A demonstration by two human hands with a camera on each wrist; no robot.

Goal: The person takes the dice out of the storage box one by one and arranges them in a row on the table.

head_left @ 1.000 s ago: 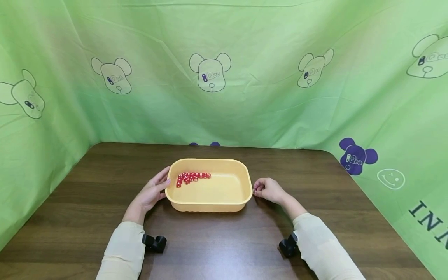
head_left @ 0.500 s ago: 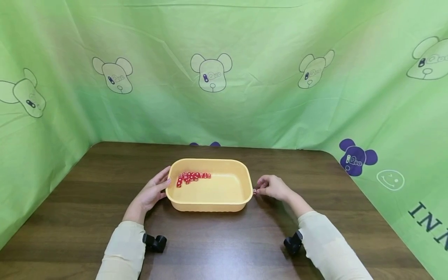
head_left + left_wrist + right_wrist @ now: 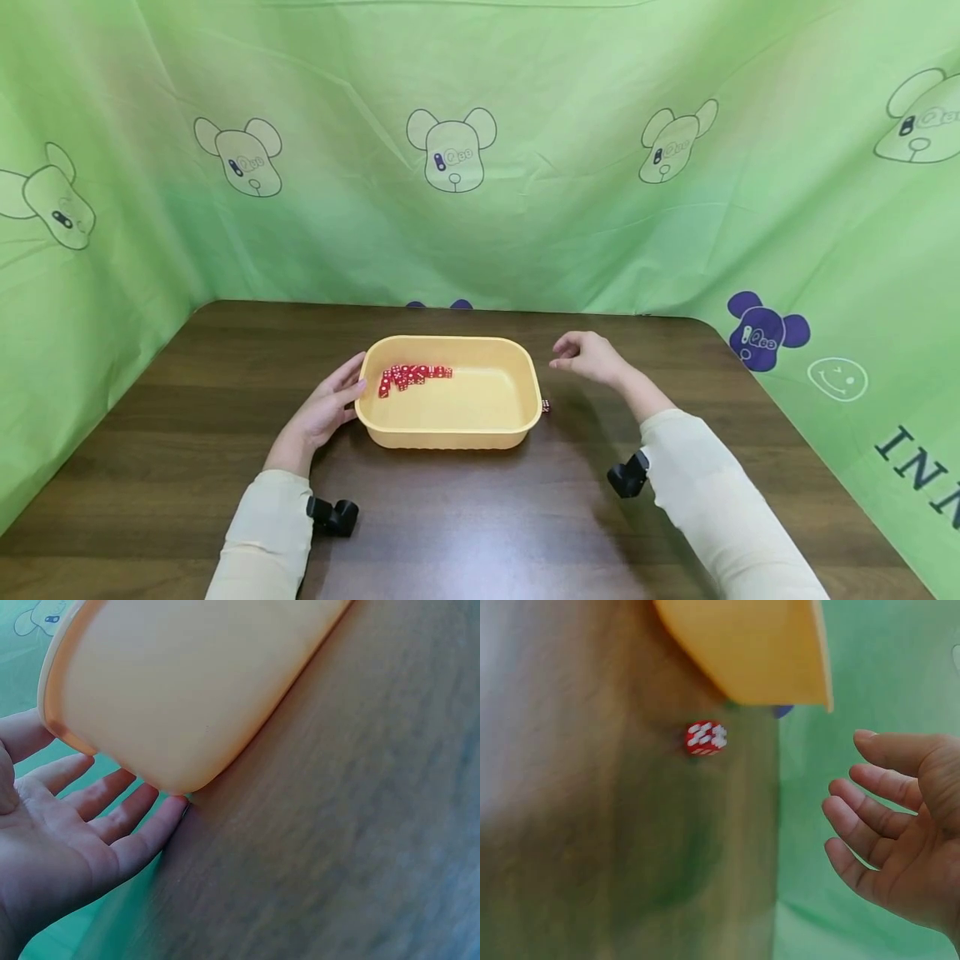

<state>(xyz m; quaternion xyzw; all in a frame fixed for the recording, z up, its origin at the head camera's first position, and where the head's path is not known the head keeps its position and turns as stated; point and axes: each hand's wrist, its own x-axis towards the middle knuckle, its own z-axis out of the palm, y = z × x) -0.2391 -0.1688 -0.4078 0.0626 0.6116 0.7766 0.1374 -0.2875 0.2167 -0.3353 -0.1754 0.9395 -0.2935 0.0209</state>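
In the head view, the heaped red dice (image 3: 412,376) are too small and crowded to count, the left hand's (image 3: 330,403) fingertips partly disappear behind the yellow container (image 3: 450,440), and both sleeves (image 3: 262,533) run off the bottom edge. The left wrist view cuts the container off at the top and hides its inside. Blur doubles the pips of the lone die (image 3: 705,738) in the right wrist view, whose right edge crops the right hand (image 3: 900,825).

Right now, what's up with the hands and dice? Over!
Left hand touching yellow tub. Right hand empty. Lone red die on table; tub wall between it and other dice.
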